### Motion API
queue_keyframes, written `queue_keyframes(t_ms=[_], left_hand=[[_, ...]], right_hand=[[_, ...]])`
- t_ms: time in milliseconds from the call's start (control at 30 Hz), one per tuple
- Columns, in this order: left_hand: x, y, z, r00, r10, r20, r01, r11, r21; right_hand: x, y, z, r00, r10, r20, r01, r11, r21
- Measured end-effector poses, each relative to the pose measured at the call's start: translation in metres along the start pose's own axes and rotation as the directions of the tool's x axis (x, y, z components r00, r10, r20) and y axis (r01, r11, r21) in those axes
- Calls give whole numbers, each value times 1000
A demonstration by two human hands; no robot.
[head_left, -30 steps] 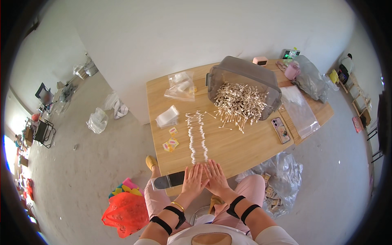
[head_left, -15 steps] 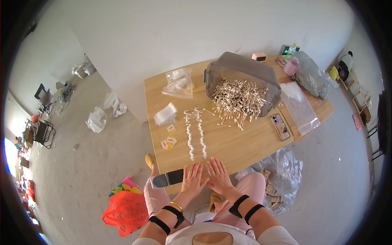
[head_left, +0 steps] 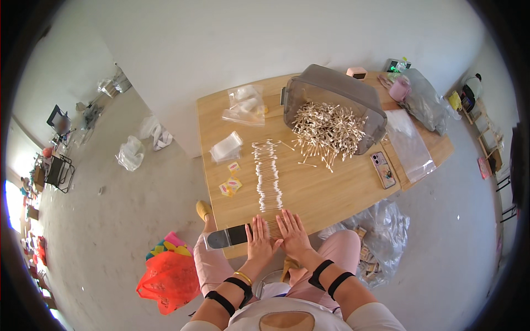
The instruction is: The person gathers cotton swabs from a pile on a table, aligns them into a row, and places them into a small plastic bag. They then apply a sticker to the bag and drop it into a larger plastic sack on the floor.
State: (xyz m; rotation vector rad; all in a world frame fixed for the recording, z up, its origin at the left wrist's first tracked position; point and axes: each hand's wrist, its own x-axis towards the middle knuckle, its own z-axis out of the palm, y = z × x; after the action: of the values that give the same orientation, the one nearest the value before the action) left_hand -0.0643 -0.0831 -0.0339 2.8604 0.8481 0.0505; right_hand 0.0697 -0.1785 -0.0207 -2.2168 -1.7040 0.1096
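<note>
At the table's near edge, my left hand (head_left: 260, 243) and my right hand (head_left: 293, 237) lie with fingers stretched out. Between them is a bunch of side-by-side cotton swabs (head_left: 274, 226); my palms touch or cover its ends. A longer row of cotton swabs (head_left: 268, 176) runs away from my fingertips across the table. Beside my left hand lies a flat dark phone-shaped object (head_left: 229, 237) in clear plastic. Further back, a grey plastic bin (head_left: 331, 83) lies on its side, with a heap of loose cotton swabs (head_left: 328, 129) spilling from its mouth.
On the wooden table (head_left: 326, 190) are small clear bags (head_left: 226, 147), yellow-white labels (head_left: 231, 186), a plastic bag (head_left: 244, 105), a phone (head_left: 382, 170), a large clear bag (head_left: 409, 146) and a pink cup (head_left: 399, 88). A red bag (head_left: 168, 281) stands on the floor at left.
My hands have shifted slightly apart at the thumbs, showing more of the swabs between them. The whole view has tilted a little. Nothing else has visibly moved.
</note>
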Motion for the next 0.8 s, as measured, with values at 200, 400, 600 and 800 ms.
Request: queue_keyframes(t_ms=[200,400,600,800], left_hand=[[-6,-13,-13,1000,27,13,-25,990,-137],[-42,-58,-36,993,-114,-26,108,978,-178],[-15,-114,-70,965,-194,-179,150,960,-237],[75,-150,-77,955,-239,-179,199,956,-214]], right_hand=[[0,-4,-3,1000,19,23,-19,1000,-8],[3,-6,0,1000,23,10,-22,999,-38],[9,-30,17,999,43,2,-43,998,-54],[28,-68,24,998,-36,54,39,998,-56]])
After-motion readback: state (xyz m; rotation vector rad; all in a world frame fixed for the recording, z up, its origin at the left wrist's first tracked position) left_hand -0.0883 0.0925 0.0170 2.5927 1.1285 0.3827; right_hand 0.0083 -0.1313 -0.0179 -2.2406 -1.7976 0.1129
